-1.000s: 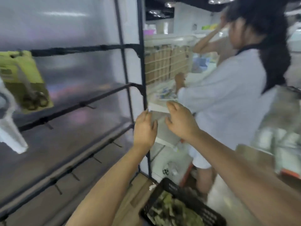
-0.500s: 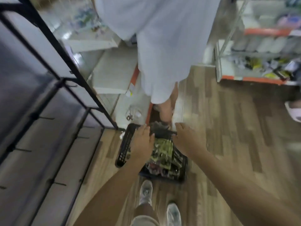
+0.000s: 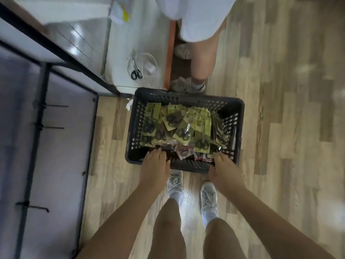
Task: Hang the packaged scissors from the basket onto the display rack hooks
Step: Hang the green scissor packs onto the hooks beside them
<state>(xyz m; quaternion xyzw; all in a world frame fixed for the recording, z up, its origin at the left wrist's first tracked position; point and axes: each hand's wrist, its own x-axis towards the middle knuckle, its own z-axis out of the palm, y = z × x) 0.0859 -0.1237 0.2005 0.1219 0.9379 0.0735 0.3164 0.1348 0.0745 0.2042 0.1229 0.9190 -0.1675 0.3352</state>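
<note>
Both hands over black slotted plastic basket (image 3: pixel 186 99), frame centre.
Left hand (image 3: pixel 155 168) and right hand (image 3: pixel 225 171): fingers relaxed, grasping nothing, above yellow-green carded scissors packs (image 3: pixel 179 126); black-framed display rack (image 3: pixel 37 116) at left.

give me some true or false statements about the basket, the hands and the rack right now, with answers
1. The basket stands on the wooden floor. True.
2. The basket is empty. False: it holds many packaged scissors, most on yellow-green cards.
3. Both hands are at the basket's near edge. True: the left hand and the right hand reach over that rim.
4. The right hand is lifting a pack up to the rack. False: neither hand has a pack raised; both are down at the basket.
5. The hooks seen on the display rack are full of packs. False: the hooks in view are bare.
</note>
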